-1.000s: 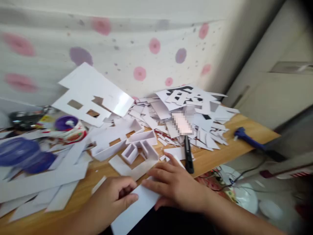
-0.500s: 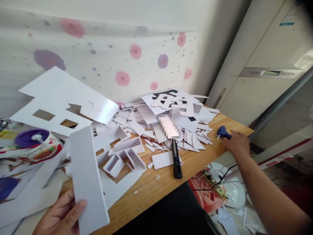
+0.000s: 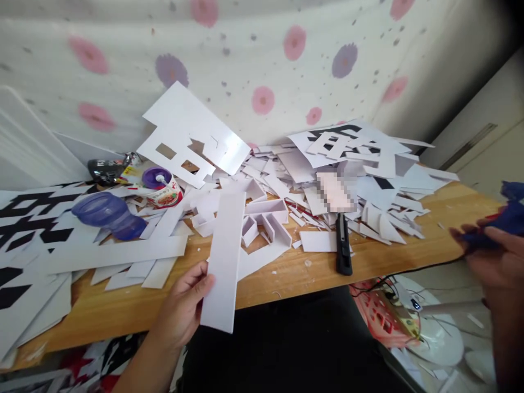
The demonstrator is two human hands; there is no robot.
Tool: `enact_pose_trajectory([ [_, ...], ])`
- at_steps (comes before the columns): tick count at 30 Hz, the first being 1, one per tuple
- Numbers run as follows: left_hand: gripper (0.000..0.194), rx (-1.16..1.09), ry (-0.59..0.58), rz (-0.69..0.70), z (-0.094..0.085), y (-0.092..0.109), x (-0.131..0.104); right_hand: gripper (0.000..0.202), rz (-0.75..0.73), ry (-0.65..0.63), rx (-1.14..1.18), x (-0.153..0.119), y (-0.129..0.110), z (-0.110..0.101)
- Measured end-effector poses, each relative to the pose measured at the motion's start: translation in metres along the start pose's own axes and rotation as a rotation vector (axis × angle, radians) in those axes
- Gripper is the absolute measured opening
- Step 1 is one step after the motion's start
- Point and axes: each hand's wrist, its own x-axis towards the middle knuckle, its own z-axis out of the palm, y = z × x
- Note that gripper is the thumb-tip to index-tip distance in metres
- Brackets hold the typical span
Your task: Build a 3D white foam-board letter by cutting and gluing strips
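My left hand [image 3: 186, 300] pinches the long edge of a white foam board strip [image 3: 224, 262], held upright above the table's front edge. At the far right, my right hand [image 3: 497, 254] is wrapped round a blue glue gun [image 3: 511, 218], blurred and partly cut off by the frame. Behind the strip lies a white foam board piece with small upright walls [image 3: 266, 210] and cut-out openings. A black utility knife [image 3: 343, 245] rests on the table to the right of it, its upper end covered by a blurred patch.
White offcuts [image 3: 380, 218] are heaped on the wooden table [image 3: 262, 292]. A large board with window holes [image 3: 192, 131] leans at the back. Leftward are a purple translucent container [image 3: 108, 213], a food tub [image 3: 164, 196] and black-printed sheets [image 3: 36, 218]. A red basket [image 3: 379, 311] sits below.
My right hand has lifted the glue gun off the table's right end. My left hand still holds the strip. The view has swung left.
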Motion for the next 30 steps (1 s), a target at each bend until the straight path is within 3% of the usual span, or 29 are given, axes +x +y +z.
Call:
enact_pose_trajectory([
  [2, 0.032, -0.012, -0.056, -0.042, -0.002, -0.007, -0.003, 0.028, 0.118, 0.045, 0.205, -0.003, -0.035, 0.023],
  [3, 0.032, -0.025, -0.082, -0.059, -0.001, -0.011, -0.005, 0.020, 0.253, 0.002, 0.461, -0.005, -0.056, 0.037],
  [5, 0.031, -0.064, -0.114, -0.099, 0.002, -0.018, -0.007, 0.017, 0.286, -0.085, 0.577, -0.009, -0.100, 0.067],
  [9, 0.039, -0.168, -0.088, -0.192, 0.013, -0.030, -0.011, 0.033, 0.467, -0.445, 1.009, -0.017, -0.186, 0.117],
  [12, 0.041, -0.213, -0.100, -0.241, 0.018, -0.035, -0.015, 0.035, 0.581, -0.551, 1.078, -0.016, -0.221, 0.135],
  [17, 0.037, -0.267, -0.168, -0.249, 0.012, -0.041, -0.016, 0.024, 0.513, -0.546, 0.989, -0.015, -0.226, 0.140],
  [21, 0.032, -0.314, -0.196, -0.256, 0.010, -0.047, -0.014, 0.017, 0.560, -0.509, 0.955, -0.024, -0.226, 0.143],
  [26, 0.029, -0.325, -0.306, -0.237, 0.014, -0.047, -0.014, 0.020, 0.593, -0.501, 0.904, -0.025, -0.233, 0.144],
  [30, 0.029, -0.319, -0.296, -0.243, 0.014, -0.047, -0.015, 0.021, 0.606, -0.461, 0.913, -0.024, -0.234, 0.146],
])
